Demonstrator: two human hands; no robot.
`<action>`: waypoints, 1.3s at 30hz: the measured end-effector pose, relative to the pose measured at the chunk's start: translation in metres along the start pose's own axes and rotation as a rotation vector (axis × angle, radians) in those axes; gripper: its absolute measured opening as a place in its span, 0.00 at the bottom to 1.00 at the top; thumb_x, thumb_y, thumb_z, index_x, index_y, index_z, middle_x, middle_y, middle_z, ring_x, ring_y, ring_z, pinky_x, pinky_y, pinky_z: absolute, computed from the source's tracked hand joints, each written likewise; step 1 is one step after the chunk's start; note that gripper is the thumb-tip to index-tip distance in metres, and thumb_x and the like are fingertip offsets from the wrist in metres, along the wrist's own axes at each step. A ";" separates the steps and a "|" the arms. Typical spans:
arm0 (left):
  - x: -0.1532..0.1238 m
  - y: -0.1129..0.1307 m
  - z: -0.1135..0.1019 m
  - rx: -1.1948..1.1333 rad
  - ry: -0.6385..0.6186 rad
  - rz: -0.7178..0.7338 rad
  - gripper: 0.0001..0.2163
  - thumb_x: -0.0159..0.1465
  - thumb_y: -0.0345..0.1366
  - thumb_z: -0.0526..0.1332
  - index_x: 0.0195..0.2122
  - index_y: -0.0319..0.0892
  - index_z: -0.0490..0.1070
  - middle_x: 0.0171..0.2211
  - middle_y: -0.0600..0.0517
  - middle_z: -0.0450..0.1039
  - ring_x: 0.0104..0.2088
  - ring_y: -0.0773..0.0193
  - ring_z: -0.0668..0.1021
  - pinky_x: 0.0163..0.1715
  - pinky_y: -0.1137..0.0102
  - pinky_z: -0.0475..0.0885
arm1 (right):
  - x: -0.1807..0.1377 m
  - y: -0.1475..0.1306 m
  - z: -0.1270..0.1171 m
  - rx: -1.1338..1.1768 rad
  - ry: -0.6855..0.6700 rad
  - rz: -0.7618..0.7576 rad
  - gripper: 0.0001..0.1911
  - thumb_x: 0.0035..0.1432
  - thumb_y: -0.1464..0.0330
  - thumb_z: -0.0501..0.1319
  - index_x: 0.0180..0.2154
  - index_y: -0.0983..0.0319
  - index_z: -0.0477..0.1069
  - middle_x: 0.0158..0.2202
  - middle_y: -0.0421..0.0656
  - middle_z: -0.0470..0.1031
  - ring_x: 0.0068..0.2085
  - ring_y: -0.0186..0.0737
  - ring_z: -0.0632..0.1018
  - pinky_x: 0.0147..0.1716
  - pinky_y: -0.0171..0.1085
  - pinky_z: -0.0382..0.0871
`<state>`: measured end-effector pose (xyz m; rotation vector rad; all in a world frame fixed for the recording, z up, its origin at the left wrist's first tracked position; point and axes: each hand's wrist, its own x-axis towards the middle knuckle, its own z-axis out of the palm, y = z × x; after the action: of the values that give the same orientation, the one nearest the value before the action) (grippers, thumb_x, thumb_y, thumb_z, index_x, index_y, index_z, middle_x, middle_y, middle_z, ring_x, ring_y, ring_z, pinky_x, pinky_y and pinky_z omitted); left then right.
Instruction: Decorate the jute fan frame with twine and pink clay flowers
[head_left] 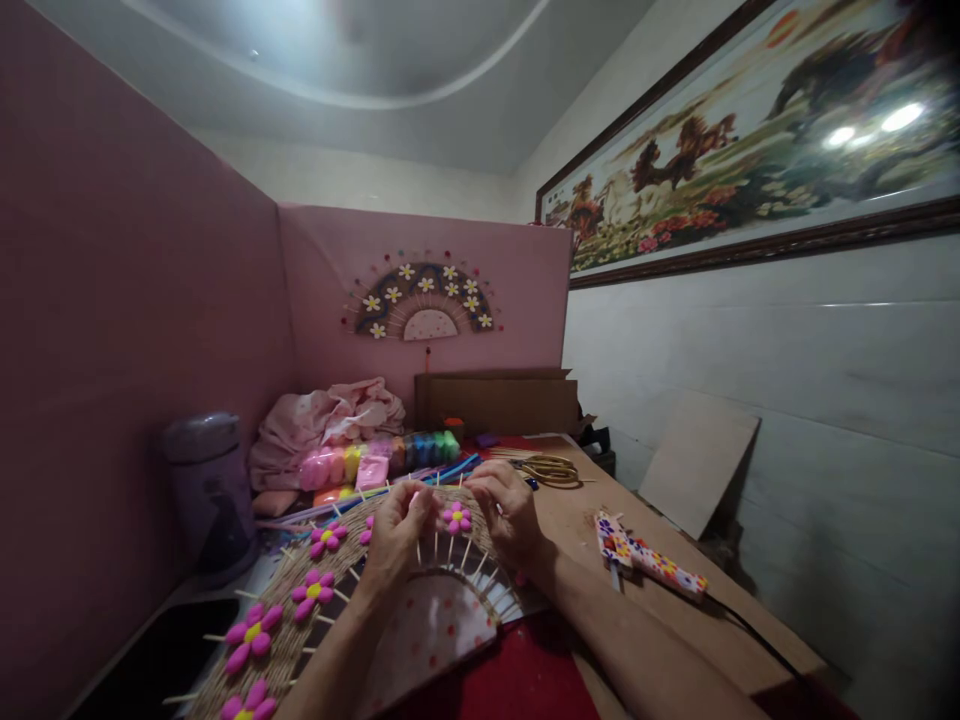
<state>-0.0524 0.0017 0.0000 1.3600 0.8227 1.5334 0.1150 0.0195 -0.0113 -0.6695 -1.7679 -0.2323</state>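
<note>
A half-round fan (289,590) of twine wound over thin wooden sticks lies tilted before me, its pink clay flowers (253,636) with yellow centres spread over the twine band. Its inner half-circle (435,620) is pale cloth with red dots. Over the upper part of the band, my left hand (401,525) is closed in a pinch, with a trace of pink at the fingertips. My right hand (510,510) is closed too, thumb against fingers, at the band's upper right. Whatever each pinch holds is too small to tell. Between the hands shows one pink flower (457,517).
Coloured clay packs (375,460) and crumpled pink cloth (322,425) lie behind the fan. A lidded bottle (210,500) stands left. Gold-handled scissors (551,470) and a flower-patterned glue gun (649,560) with its cord lie right. A finished-looking fan (427,290) hangs on the pink partition.
</note>
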 end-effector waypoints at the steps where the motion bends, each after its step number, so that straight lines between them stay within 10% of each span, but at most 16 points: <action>1: 0.000 0.000 0.000 -0.015 0.005 0.006 0.17 0.52 0.49 0.64 0.26 0.39 0.66 0.19 0.57 0.66 0.17 0.73 0.66 0.18 0.77 0.59 | 0.000 0.000 0.000 0.001 0.000 -0.001 0.10 0.62 0.71 0.53 0.34 0.61 0.72 0.34 0.45 0.73 0.39 0.40 0.71 0.40 0.41 0.67; 6: -0.001 0.001 0.001 -0.071 0.062 0.004 0.18 0.51 0.49 0.65 0.23 0.39 0.63 0.16 0.61 0.56 0.16 0.76 0.58 0.16 0.79 0.52 | 0.000 -0.001 0.000 0.007 0.001 -0.001 0.10 0.62 0.71 0.53 0.34 0.61 0.72 0.34 0.45 0.73 0.39 0.40 0.72 0.40 0.42 0.67; 12: 0.000 0.005 -0.001 0.003 0.088 0.016 0.20 0.48 0.47 0.67 0.38 0.38 0.75 0.25 0.52 0.72 0.24 0.69 0.69 0.24 0.74 0.64 | 0.000 -0.001 0.000 0.006 0.004 -0.001 0.10 0.62 0.70 0.53 0.33 0.61 0.72 0.34 0.45 0.73 0.38 0.40 0.71 0.39 0.42 0.67; 19: -0.001 0.005 0.000 0.011 0.055 0.007 0.16 0.50 0.47 0.65 0.31 0.37 0.73 0.21 0.55 0.69 0.20 0.69 0.71 0.21 0.73 0.66 | 0.000 -0.002 0.000 0.003 0.000 -0.014 0.10 0.62 0.70 0.52 0.33 0.60 0.72 0.33 0.45 0.73 0.38 0.40 0.72 0.39 0.41 0.67; 26: -0.002 0.003 0.003 -0.050 0.035 -0.019 0.18 0.47 0.48 0.68 0.28 0.36 0.73 0.17 0.58 0.62 0.14 0.77 0.60 0.13 0.78 0.52 | 0.000 -0.002 0.000 0.025 0.000 -0.012 0.10 0.62 0.70 0.52 0.34 0.60 0.72 0.33 0.45 0.73 0.38 0.40 0.72 0.39 0.41 0.68; 39: 0.001 0.002 0.000 -0.039 0.024 -0.038 0.17 0.49 0.46 0.66 0.33 0.38 0.71 0.23 0.53 0.72 0.21 0.68 0.72 0.22 0.73 0.67 | 0.000 -0.003 0.000 0.045 0.002 -0.009 0.10 0.62 0.70 0.53 0.34 0.61 0.73 0.33 0.45 0.72 0.37 0.40 0.72 0.38 0.41 0.68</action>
<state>-0.0527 0.0021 0.0020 1.2925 0.8247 1.5311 0.1133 0.0172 -0.0109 -0.6290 -1.7690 -0.1992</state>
